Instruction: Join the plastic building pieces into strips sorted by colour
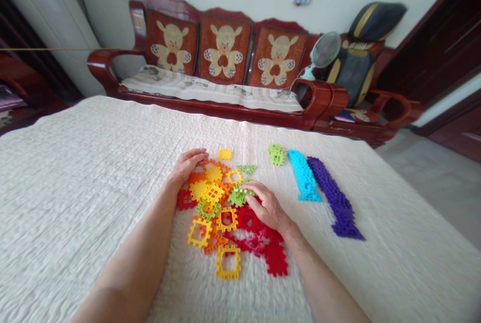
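Observation:
A mixed pile of flat plastic interlocking tiles lies on the white quilted cover, with yellow square tiles (214,194), red tiles (277,259) and orange tiles (215,242). My left hand (188,164) rests along the pile's far left edge, fingers stretched out and holding nothing. At the right of the pile, my right hand (265,204) has thumb and fingers closed on light green tiles (239,195); its palm hides some red tiles. A green triangle tile (247,169) and a single yellow tile (225,154) lie just beyond the pile.
To the right stand apart a small green stack (277,154), a long overlapping row of light blue tiles (303,175) and a row of purple tiles (334,195). Behind the covered table (93,163) is a wooden sofa (210,107) with bear cushions, and a fan (325,50).

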Tool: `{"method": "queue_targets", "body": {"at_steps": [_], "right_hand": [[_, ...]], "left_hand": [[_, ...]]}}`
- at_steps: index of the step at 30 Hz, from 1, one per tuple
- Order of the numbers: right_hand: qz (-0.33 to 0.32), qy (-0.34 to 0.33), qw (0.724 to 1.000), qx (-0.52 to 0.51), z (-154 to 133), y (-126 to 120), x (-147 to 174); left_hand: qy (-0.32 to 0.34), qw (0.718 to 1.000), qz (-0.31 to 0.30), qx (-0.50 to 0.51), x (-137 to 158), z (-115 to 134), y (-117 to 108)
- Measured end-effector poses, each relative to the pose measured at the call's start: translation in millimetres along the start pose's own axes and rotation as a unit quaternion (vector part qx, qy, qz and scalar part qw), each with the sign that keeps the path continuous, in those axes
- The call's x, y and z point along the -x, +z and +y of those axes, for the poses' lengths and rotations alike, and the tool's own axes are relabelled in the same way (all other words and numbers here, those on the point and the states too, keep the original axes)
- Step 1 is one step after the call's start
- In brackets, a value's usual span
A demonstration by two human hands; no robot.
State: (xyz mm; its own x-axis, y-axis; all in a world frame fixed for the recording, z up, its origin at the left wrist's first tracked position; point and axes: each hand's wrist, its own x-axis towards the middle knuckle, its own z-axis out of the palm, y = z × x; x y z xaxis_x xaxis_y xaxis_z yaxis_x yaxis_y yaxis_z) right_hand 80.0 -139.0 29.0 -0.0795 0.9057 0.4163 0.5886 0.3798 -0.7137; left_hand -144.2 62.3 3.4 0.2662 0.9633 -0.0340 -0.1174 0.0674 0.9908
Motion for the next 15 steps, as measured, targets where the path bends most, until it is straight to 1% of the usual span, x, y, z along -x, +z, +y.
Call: {"method": "queue_targets", "body": {"at_steps": [2, 4, 6, 8, 9, 10, 12, 15], "right_hand": [[0.027, 0.030, 0.999, -0.012, 0, -2, 0], [0.084, 0.080, 0.993, -0.005, 5, -6, 0], [0.140, 0.150, 0.978, 0.025, 16, -12, 1], [0.171, 0.207, 0.961, 0.069, 29, -17, 3], [0.182, 0.223, 0.953, 0.093, 36, -19, 4], [0.190, 0.230, 0.947, 0.117, 42, -21, 5], [0.203, 0.221, 0.941, 0.158, 50, -24, 6], [0.203, 0.181, 0.940, 0.208, 55, -28, 7]], "left_hand": [[-0.002, 1.000, 0.005, -0.009, 0, 0, -1], [-0.003, 1.000, 0.004, -0.012, 0, 1, -1], [-0.003, 1.000, 0.000, -0.009, 1, 2, 0], [-0.006, 1.000, -0.001, -0.006, 1, 2, 0], [-0.007, 1.000, 0.000, -0.006, 1, 2, 1], [-0.009, 1.000, 0.001, -0.008, 1, 2, 0], [-0.009, 1.000, 0.000, -0.013, 0, 1, -1], [-0.007, 1.000, -0.001, -0.019, -2, -1, -2]]}}
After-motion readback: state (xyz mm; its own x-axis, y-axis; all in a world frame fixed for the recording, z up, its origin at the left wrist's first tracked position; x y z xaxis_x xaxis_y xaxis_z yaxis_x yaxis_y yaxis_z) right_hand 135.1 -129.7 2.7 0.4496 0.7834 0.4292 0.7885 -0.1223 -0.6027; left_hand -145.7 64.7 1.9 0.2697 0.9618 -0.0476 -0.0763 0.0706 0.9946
